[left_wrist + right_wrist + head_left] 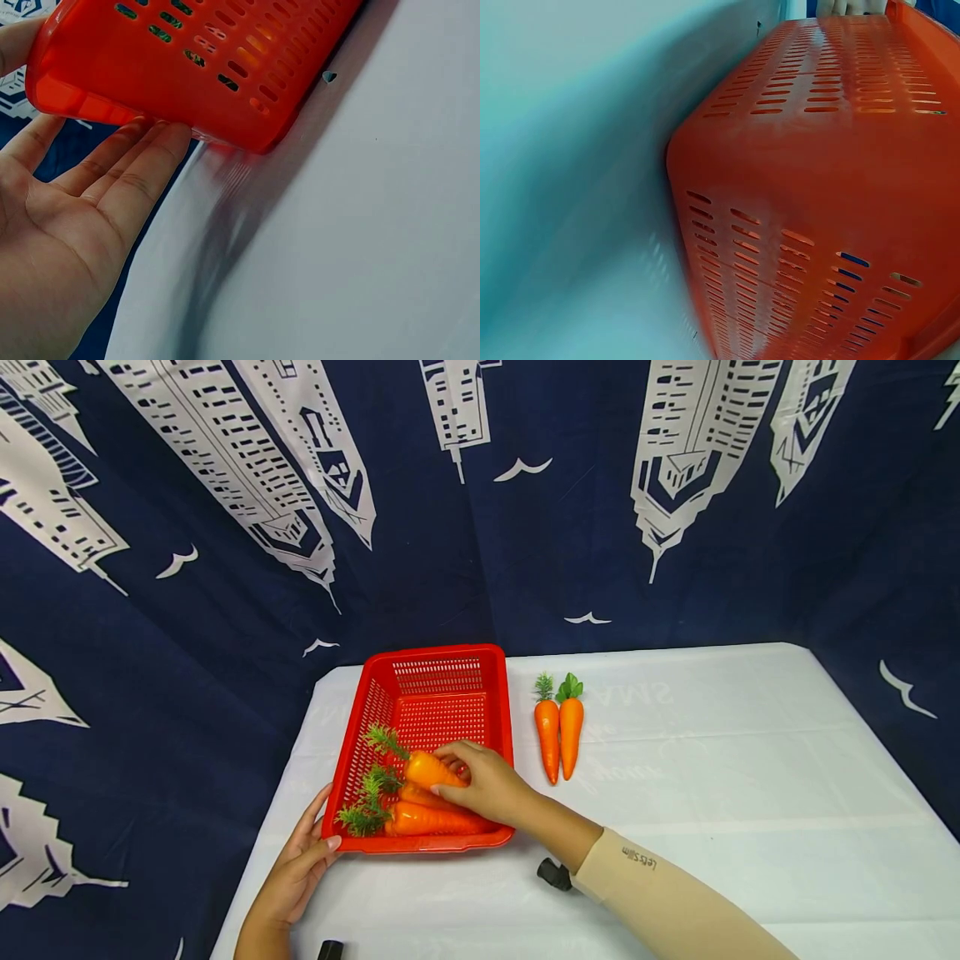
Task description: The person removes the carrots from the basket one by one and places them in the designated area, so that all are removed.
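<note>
A red perforated plastic basket (501,710) sits on the left part of the table. My left hand (296,864) holds its near left corner, thumb on the rim; in the left wrist view its fingers (150,169) lie against the outer wall. Over the basket's near half, my right hand (487,783) grips an orange toy carrot (427,770) by its body, the green top pointing left. Beneath it lie a bright carrot (435,820) along the near wall and another, partly covered carrot (414,795). The right wrist view shows mainly the basket's outer wall (817,165).
Right of the basket, two more carrots (547,735) lie side by side, tops away from me. A small black object (553,874) is by the right forearm, and another black piece (330,950) is at the bottom edge. Behind the white table (750,777) hangs a navy cloth (562,543).
</note>
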`<move>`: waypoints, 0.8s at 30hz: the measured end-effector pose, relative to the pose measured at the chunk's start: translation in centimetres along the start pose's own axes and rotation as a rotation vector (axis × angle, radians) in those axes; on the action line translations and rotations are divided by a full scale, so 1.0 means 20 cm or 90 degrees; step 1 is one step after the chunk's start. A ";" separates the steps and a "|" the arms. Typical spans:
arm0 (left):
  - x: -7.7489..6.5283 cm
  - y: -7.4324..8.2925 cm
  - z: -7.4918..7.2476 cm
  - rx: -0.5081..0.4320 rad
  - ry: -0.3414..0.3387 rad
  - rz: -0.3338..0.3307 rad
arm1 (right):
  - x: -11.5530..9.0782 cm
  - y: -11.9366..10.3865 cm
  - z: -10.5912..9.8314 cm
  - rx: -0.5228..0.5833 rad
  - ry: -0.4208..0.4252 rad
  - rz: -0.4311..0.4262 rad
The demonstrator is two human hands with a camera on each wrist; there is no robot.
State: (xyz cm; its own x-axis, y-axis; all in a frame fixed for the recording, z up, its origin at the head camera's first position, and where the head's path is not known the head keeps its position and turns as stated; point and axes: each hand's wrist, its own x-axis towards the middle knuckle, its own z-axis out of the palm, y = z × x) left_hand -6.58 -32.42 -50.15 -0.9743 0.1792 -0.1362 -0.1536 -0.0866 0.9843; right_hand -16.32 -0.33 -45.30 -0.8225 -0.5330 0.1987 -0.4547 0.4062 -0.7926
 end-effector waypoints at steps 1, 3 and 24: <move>0.00 0.00 0.00 0.001 0.001 0.000 | 0.00 0.00 0.00 0.003 0.005 0.000; 0.00 0.00 0.00 0.001 0.003 0.001 | 0.00 0.00 0.00 0.009 0.015 0.002; 0.00 -0.01 -0.01 0.004 0.003 0.000 | -0.01 0.01 -0.01 0.160 0.137 0.015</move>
State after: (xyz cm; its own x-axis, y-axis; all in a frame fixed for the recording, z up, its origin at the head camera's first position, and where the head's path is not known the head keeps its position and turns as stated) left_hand -6.52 -32.53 -50.28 -0.9750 0.1747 -0.1372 -0.1529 -0.0801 0.9850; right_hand -16.27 -0.04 -45.31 -0.8975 -0.3450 0.2746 -0.3581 0.2069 -0.9105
